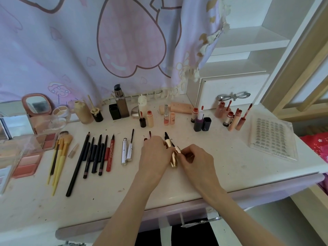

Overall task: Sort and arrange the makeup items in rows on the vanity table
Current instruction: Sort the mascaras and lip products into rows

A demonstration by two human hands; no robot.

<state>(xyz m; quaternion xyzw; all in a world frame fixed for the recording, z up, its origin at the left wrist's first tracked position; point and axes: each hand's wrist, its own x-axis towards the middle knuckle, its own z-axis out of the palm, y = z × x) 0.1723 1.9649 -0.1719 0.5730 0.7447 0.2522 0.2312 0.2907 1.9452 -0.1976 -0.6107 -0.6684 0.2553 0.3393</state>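
Note:
On the white vanity table [230,167] my left hand [153,153] and my right hand [197,157] meet over gold mascara tubes [174,157] lying at the table's middle. My left fingers curl on the upper gold wand with its black tip [166,134]; my right fingers pinch the other gold piece. Left of them lie two silver mascara pieces [126,150], a row of dark pencils and a red liner [99,155], and yellow brushes [59,157]. Small red wand tips [150,134] poke out behind my left hand.
Blush palettes [28,164] and a pink mirror [37,104] sit far left. Bottles and foundation [122,103] stand along the back, lip glosses [230,118] at back right. A clear lash tray [273,137] lies right. A white drawer unit [230,89] stands behind.

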